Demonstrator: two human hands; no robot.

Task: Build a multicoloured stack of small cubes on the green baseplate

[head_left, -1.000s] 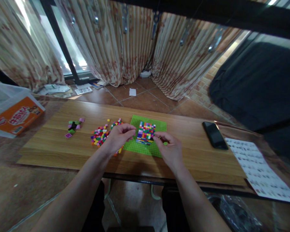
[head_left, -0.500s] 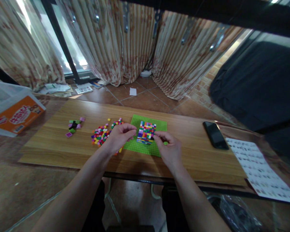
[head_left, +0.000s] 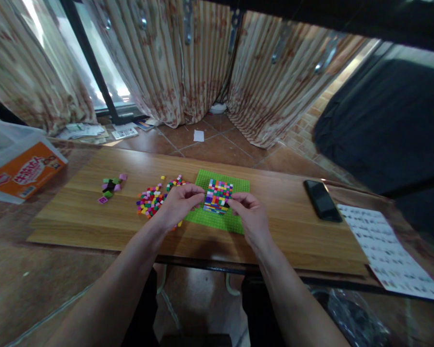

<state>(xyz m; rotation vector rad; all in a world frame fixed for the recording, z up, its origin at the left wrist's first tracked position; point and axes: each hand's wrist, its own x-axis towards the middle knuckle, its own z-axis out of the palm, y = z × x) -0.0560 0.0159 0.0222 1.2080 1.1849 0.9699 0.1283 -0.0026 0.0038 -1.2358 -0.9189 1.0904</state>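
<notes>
Head view shows brick block point(head_left: 218, 195), Chinese-lettered orange label point(head_left: 26, 169).

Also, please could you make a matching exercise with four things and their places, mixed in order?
1. left hand
2. right hand
3. phone
4. plastic box

A. next to the printed sheet
B. at the right side of the brick block
C. at the picture's left edge
D. between the loose bricks and the brick block

Pairs: 1-D, 2-B, 3-A, 4-C
</notes>
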